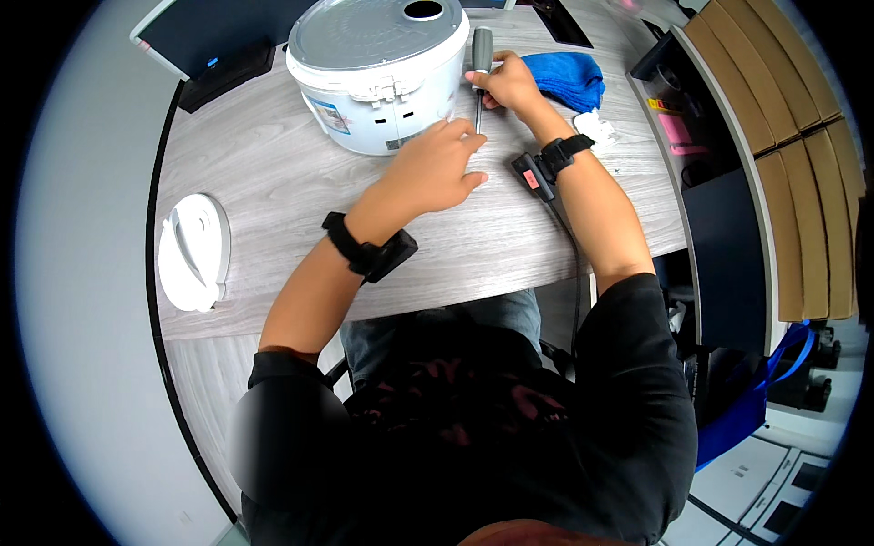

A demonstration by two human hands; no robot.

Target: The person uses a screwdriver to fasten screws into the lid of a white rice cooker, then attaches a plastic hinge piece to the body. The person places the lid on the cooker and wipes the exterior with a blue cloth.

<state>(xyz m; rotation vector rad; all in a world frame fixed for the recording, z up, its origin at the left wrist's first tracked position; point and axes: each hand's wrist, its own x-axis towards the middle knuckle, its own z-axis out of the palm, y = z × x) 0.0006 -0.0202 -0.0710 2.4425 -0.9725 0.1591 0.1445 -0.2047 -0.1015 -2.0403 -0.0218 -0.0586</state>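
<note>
A screwdriver with a thick grey handle and thin metal shaft stands nearly upright, shaft down, beside the white bucket. My right hand grips it around the lower handle, thumb and fingers closed. Close to the shaft's lower end is my left hand, its thumb apart from its bent fingers and nothing visible in it. The fingers of that hand overlap the lower right of the bucket; contact cannot be made out. The bucket has a grey lid with a round dark hole and a front latch.
A white oval lid with a handle lies at the table's left edge. Right of my right hand are a blue cloth and a small white piece. A monitor stands behind; shelving with cardboard boxes lines the right.
</note>
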